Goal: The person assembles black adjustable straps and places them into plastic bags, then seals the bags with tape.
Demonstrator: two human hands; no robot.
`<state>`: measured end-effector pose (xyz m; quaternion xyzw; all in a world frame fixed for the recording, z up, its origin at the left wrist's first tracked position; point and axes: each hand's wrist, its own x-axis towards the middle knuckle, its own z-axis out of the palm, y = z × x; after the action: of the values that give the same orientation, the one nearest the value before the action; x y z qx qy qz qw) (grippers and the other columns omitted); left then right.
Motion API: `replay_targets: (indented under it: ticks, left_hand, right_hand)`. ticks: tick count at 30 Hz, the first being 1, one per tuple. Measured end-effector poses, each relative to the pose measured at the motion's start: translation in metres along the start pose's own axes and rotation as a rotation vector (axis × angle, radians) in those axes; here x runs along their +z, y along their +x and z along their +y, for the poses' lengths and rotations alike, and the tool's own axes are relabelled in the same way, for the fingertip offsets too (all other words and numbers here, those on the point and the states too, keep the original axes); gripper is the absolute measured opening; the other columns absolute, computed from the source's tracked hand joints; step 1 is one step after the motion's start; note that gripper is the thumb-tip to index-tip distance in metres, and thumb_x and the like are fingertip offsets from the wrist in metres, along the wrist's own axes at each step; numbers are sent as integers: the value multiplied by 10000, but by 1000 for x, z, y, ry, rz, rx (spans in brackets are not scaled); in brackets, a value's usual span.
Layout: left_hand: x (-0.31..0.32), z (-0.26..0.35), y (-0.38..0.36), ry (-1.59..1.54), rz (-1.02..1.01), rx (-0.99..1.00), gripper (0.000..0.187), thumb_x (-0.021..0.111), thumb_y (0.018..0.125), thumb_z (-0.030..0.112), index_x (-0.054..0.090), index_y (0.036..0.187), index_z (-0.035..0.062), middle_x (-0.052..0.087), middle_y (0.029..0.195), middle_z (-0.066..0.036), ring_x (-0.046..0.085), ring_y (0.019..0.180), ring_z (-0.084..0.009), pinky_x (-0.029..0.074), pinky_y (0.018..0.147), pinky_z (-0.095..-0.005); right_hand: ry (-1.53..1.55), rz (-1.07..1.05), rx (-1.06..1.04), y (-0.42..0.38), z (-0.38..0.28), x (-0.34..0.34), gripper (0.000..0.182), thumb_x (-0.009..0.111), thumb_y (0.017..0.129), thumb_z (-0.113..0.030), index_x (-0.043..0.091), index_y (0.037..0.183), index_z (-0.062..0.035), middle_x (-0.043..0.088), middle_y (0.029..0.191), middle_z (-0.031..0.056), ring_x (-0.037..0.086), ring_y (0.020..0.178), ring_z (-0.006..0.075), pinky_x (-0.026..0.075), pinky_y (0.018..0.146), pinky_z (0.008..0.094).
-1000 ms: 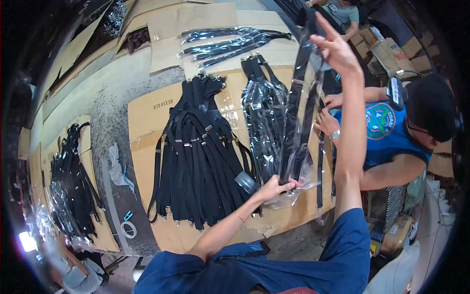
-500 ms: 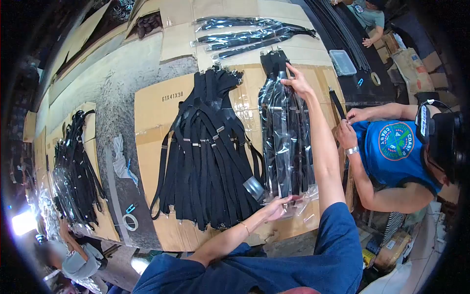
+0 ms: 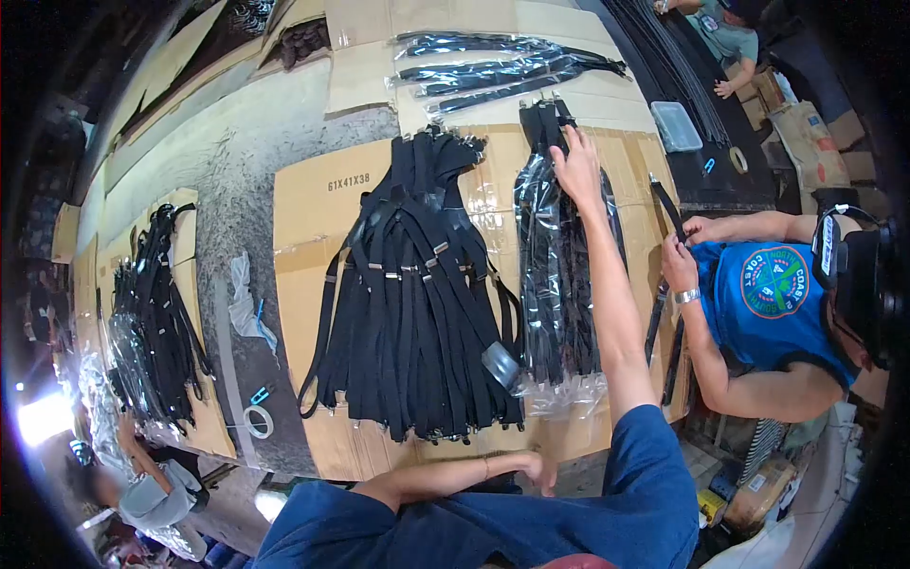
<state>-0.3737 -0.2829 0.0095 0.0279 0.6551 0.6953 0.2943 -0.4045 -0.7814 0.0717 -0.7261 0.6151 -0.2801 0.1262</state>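
Note:
Black elastic suspenders in clear plastic sleeves [image 3: 542,284] lie in a long stack on the cardboard, metal clips at the far end. Across the upper part of this stack rests my right hand [image 3: 578,169], its fingers stretched toward the clips. My left hand [image 3: 537,467] hangs at the near edge of the cardboard, away from the stack, with its fingers loosely pointing down and nothing visible in them. To the left of the stack is a big fanned pile of unwrapped black suspenders [image 3: 408,303], with metal adjusters and a dark patch where the straps cross.
More sleeved suspenders [image 3: 493,71] lie at the far side. A co-worker in a blue top [image 3: 758,294] handles a black strap [image 3: 667,209] at right. Another suspender pile [image 3: 152,313], a tape roll [image 3: 257,422] and a blue clip-like item [image 3: 261,394] are at left.
My left hand has let go of the sleeve's near end and drawn back to the table edge. My right hand has flattened over the stack's upper part. The view has shifted slightly.

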Motion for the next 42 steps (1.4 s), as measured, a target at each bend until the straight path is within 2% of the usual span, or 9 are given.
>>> replay_targets:
  ticks: [3,6,11,21,27,32,34,37,42]
  left_hand:
    - [10,-4,-42,-38,112,102,399,607,845,392,687,961,18,689,861,-103,613,777,-195,471,713,-331]
    - [2,17,-109,-245,272,228,349,552,912,317,653,991,-8,667,839,-91,586,781,-163,463,733,-295]
    - [21,-4,-150,-572,458,138,437,523,937,336,544,1222,5,629,1129,-98,577,1032,-190,446,887,-305]
    - [45,-3,-170,-562,914,218,415,563,913,374,608,1135,26,651,1002,-64,584,895,-154,467,798,-320]
    - [92,-11,-222,-677,1168,200,447,565,905,395,583,1184,46,650,1011,-60,578,904,-150,469,787,-316]
    - [174,-38,-295,-918,1641,286,342,566,904,263,574,1167,44,664,1023,-65,626,908,-121,487,736,-258]
    - [213,-69,-313,-996,1949,382,292,533,914,205,566,1151,39,676,954,-99,641,876,-154,499,750,-290]
    - [255,-79,-353,-898,2291,-509,206,566,878,194,634,902,0,681,807,-102,654,765,-157,510,685,-316]
    - [244,-130,-385,-419,2429,-748,264,630,794,267,674,850,12,652,793,-188,629,697,-351,484,636,-410]
  right_hand:
    - [-353,-11,100,-17,-18,14,834,439,848,-632,304,1413,-34,243,1473,225,145,1390,380,129,1059,633]
    - [-351,-145,213,-29,-8,34,911,383,846,-679,214,1440,-11,185,1490,241,101,1405,368,88,1092,586]
    - [-313,-89,172,-37,-2,54,878,385,865,-648,214,1439,-5,196,1488,239,143,1402,347,110,1107,538]
    - [-500,2,-8,-36,-3,54,811,347,897,-623,324,1390,21,344,1429,209,335,1319,329,286,1068,456]
    - [-528,13,37,-36,-11,32,888,312,852,-714,273,1426,-38,338,1430,210,332,1318,349,247,1039,581]
    - [-412,195,-155,-82,-52,4,784,435,860,-637,457,1303,10,494,1277,242,470,1172,390,357,980,497]
    - [-217,89,-280,-118,-84,4,490,628,846,-348,587,1131,49,599,1106,239,555,1038,384,414,934,414]
    - [74,-309,-143,-197,-159,13,303,654,826,-192,631,1019,41,643,978,182,600,921,273,443,863,333]
    - [157,-195,-102,-246,-220,51,244,696,788,-208,656,918,-5,599,958,163,570,929,324,451,841,371]
